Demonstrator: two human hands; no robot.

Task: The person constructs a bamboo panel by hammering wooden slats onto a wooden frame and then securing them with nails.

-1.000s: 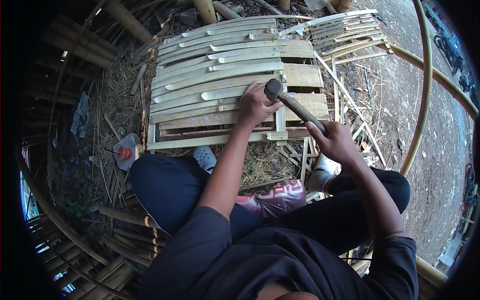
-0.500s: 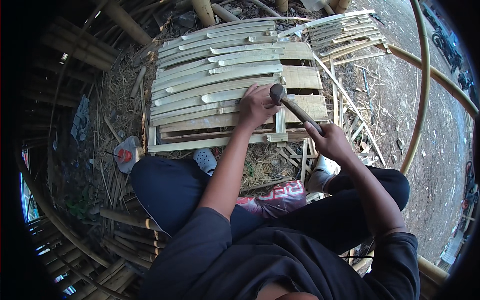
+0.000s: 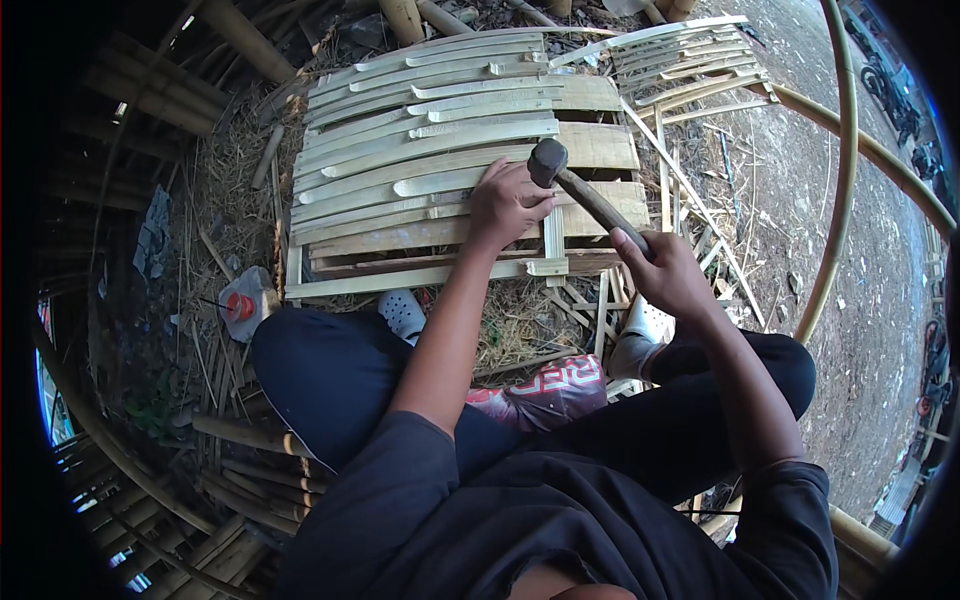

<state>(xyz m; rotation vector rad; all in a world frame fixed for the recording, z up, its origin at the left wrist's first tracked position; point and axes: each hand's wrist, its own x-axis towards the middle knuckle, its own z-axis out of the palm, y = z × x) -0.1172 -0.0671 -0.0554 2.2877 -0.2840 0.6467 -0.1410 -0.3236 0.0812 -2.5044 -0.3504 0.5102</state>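
Observation:
My right hand (image 3: pixel 662 268) is wrapped round the wooden handle of a hammer (image 3: pixel 601 209). Its dark head hangs just above and beyond my left hand (image 3: pixel 510 205). That left hand rests on the pale split-bamboo slats (image 3: pixel 440 158), thumb and forefinger pressed together near the slats' right ends. Whatever sits in that pinch is too small to make out. Beneath the slats lie wider wooden boards (image 3: pixel 598 147) with dark gaps between them. An upright bamboo strip (image 3: pixel 553 238) runs below my left fingers to the near edge strip of the panel.
A smaller slatted bamboo panel (image 3: pixel 690 60) lies at the far right, beside a curved bamboo pole (image 3: pixel 848 190). Left of my knee, a red round container (image 3: pixel 240 306) sits on plastic. Bamboo poles (image 3: pixel 250 438) are stacked at lower left. Straw and offcuts litter the ground.
The hammer head has lifted slightly away from my left fingers, and my right hand has risen a little with it. My left hand keeps its pinch at about the same spot.

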